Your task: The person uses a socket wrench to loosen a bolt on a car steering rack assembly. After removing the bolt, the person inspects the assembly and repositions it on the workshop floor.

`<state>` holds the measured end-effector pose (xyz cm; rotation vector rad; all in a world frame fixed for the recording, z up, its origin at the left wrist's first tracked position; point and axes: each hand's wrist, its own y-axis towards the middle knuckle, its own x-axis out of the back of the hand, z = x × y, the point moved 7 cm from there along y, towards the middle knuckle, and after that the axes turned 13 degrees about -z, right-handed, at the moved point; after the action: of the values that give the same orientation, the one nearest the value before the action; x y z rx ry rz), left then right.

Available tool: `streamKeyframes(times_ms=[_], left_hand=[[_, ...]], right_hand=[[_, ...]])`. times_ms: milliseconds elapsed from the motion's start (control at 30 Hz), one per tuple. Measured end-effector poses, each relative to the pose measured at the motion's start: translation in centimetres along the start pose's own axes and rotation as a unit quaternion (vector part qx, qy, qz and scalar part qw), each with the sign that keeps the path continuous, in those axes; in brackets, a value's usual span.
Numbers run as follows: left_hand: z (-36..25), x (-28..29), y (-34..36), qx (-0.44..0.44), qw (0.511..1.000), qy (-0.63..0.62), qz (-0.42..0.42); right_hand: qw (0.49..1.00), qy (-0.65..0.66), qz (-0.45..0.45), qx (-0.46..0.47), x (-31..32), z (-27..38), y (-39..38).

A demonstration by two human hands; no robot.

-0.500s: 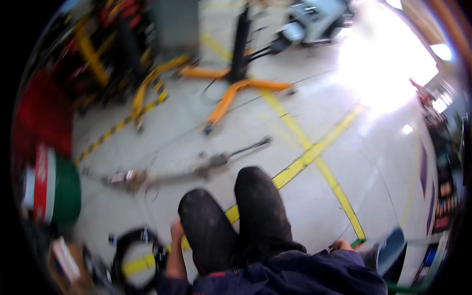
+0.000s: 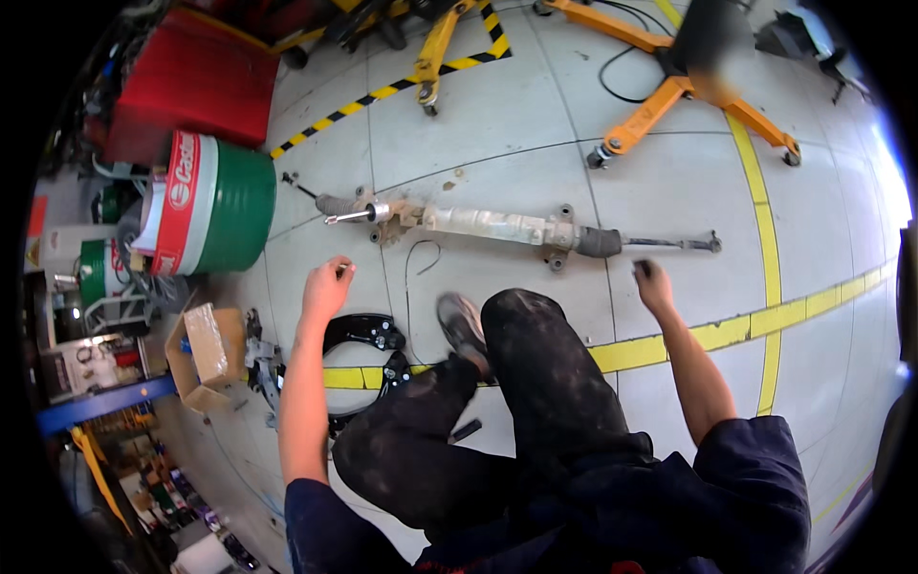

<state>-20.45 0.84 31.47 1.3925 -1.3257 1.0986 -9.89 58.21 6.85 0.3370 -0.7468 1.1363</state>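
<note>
A long, dirty steering rack (image 2: 490, 225) lies across the floor ahead of me, with black rubber bellows and a thin rod at its right end. A short metal shaft sticks out near its left end. My left hand (image 2: 328, 285) hangs in the air on the near side of that left end, fingers curled in, with nothing visible in them. On the near side of the right-hand rod, my right hand (image 2: 653, 285) is loosely closed and no object shows in it. Both hands look apart from the rack.
Black curved control arms (image 2: 359, 332) lie by my left leg, near an opened cardboard box (image 2: 225, 359). A green and red drum (image 2: 229, 206) stands at the left, beside a red cabinet (image 2: 196, 81). Orange wheeled stand legs (image 2: 643, 115) and yellow floor lines (image 2: 727, 333) are to the right.
The view has swung left and closer to the rack. Both hands have come forward from beside my body toward it, and my legs are now bent apart with one shoe showing.
</note>
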Motion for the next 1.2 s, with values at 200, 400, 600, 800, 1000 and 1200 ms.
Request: streamKeyframes(times_ms=[200, 400, 600, 800, 1000, 1200], left_hand=[[3.9, 0.8, 3.3, 0.094, 0.994, -0.049, 0.031], [13.8, -4.9, 8.0, 0.183, 0.892, -0.393, -0.128], [15.9, -11.6, 7.5, 0.253, 0.637, -0.688, -0.24], [13.5, -13.2, 9.6, 0.275, 0.647, -0.707, -0.07], [11.3, -12.7, 15.1, 0.176, 0.628, -0.756, -0.056], [10.8, -12.4, 16.2, 0.132, 0.675, -0.725, -0.032]], right_hand=[[0.982, -0.033, 0.043, 0.183, -13.5, 16.0, 16.0], [0.977, -0.193, -0.071, 0.059, -28.4, 16.8, 30.2], [0.924, -0.311, -0.223, 0.017, -31.5, 22.2, 27.7], [0.919, -0.323, -0.223, 0.016, -32.0, 22.1, 28.1], [0.914, -0.349, -0.204, -0.012, -32.5, 22.4, 28.4], [0.921, -0.334, -0.199, 0.014, -32.5, 22.7, 28.5]])
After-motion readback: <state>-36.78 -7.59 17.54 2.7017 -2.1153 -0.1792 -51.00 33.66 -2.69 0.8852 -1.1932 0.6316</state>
